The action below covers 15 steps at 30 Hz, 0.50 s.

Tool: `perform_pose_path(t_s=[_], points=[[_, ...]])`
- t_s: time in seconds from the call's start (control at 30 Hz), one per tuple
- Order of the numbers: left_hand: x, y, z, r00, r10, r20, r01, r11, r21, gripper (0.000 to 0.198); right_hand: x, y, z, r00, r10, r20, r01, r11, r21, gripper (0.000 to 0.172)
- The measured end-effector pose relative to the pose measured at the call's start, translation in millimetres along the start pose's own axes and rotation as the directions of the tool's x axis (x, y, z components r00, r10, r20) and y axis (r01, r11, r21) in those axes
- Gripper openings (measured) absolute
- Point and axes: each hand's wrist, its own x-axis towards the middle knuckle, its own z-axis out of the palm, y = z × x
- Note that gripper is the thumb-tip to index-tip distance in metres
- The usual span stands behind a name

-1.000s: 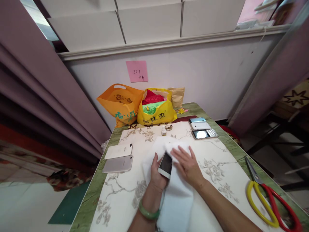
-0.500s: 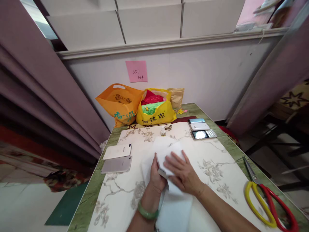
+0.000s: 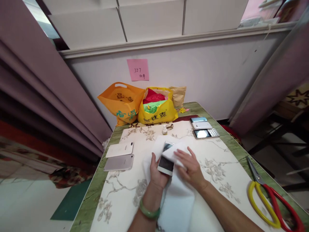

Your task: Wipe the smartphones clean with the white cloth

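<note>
A single camera, worn on the person's head, looked forward and down from above the near end of the table [image 3: 95,183], facing the far wall [image 3: 183,67]. The left hand [image 3: 159,172] and right hand [image 3: 190,166] were close below it, with both forearms entering from the near side; the wall stood farther off. Its wide view spanned left curtain [image 3: 36,64] to right curtain [image 3: 275,77], took in floor [image 3: 31,206] at near left, and cut off the table's near edge.

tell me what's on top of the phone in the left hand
A white cloth, with the right hand at it, covers part of the screen of the phone. Screen shows above and below; what the cloth covers cannot be seen.
</note>
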Motion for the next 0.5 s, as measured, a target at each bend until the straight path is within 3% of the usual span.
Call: perform_pose_path(t_s=[0.03, 0.1, 0.2, 0.27, 0.3, 0.37, 0.43, 0.47, 0.5], points=[[0.4, 0.9, -0.7, 1.0, 0.008, 0.003, -0.008, 1.0, 0.003, 0.057, -0.5, 3.2, -1.6, 0.98, 0.155, -0.124, -0.151, 0.988, 0.044, 0.027], [0.1, 2.2, -0.9, 1.0, 0.015, -0.002, -0.015, 1.0, 0.019, 0.063, -2.7, 9.3, -4.7, 0.855, 0.443, -0.272, -0.397, 0.894, 0.207, 0.024], [-1.4, 2.7, 1.6, 0.998, 0.061, -0.019, -0.061, 0.998, 0.0, 0.058, -8.8, 14.2, -5.7, 0.652, 0.72, -0.24, -0.57, 0.673, 0.471, 0.031], [-2.2, 2.0, 3.9, 0.997, 0.08, -0.019, -0.08, 0.997, -0.021, 0.048, -12.1, 13.0, -4.1, 0.57, 0.803, -0.174, -0.605, 0.554, 0.572, 0.037], [-2.4, 1.5, 4.8, 0.997, 0.081, -0.018, -0.081, 0.997, -0.02, 0.044, -12.8, 11.0, -3.3, 0.558, 0.815, -0.154, -0.61, 0.529, 0.59, 0.04], [-2.5, -0.1, 5.7, 0.998, 0.067, -0.02, -0.067, 0.998, 0.008, 0.041, -11.9, 4.6, -2.9, 0.614, 0.778, -0.13, -0.6, 0.567, 0.564, 0.044], [-2.6, -2.0, 5.2, 0.999, 0.035, -0.027, -0.034, 0.999, 0.036, 0.04, -8.2, -3.4, -4.7, 0.782, 0.619, -0.067, -0.519, 0.708, 0.479, 0.048], [-2.5, -2.9, 4.5, 0.999, 0.012, -0.031, -0.011, 0.999, 0.04, 0.039, -5.8, -7.3, -6.1, 0.878, 0.478, 0.005, -0.433, 0.792, 0.431, 0.052], [-2.2, -3.7, 3.6, 0.999, -0.013, -0.031, 0.014, 0.999, 0.038, 0.039, -3.4, -11.0, -7.5, 0.942, 0.323, 0.087, -0.331, 0.858, 0.394, 0.056]])
